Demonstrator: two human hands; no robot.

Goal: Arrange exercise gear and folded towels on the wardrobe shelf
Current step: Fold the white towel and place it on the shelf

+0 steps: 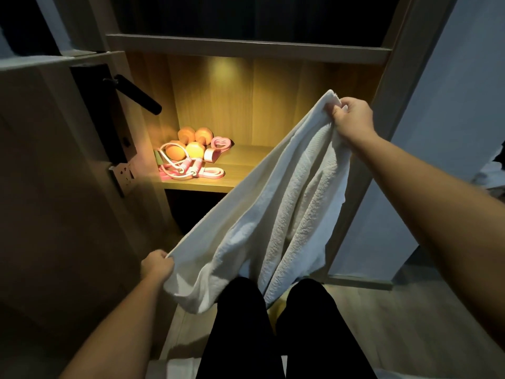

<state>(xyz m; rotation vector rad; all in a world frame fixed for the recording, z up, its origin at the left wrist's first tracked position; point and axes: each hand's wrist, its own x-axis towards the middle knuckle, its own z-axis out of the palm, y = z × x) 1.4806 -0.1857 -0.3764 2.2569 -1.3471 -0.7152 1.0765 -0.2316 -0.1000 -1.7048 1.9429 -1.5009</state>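
In front of the lit wardrobe shelf (247, 160), a person held a white towel (273, 214) up in the air with both hands. The towel was not folded. Its top edge was pulled tight in a long straight line that ran from low on the left to high on the right. The rest of the towel hung down in soft, loose folds, and its lowest parts reached the person's legs (240, 324) in black trousers.

The left hand (157, 265) was low and near the body. Its fingers were curled tight round the low corner of the towel, with the back of the hand facing up. The left arm reached forward from the bottom of the view.

The right hand (354, 119) was high and far out in front of the shelf. Its fingers and thumb were bunched round the top corner of the towel, and a bit of cloth poked out above them. The right arm was stretched out long and nearly straight.

On the left part of the shelf, behind the towel, lay orange dumbbells (195, 135), a pink and white jump rope (188, 166) in a loose heap, and a pink heart-shaped thing (221, 143). The right part of the shelf was hidden by the towel.

On the left stood a door with a black handle (139, 94).
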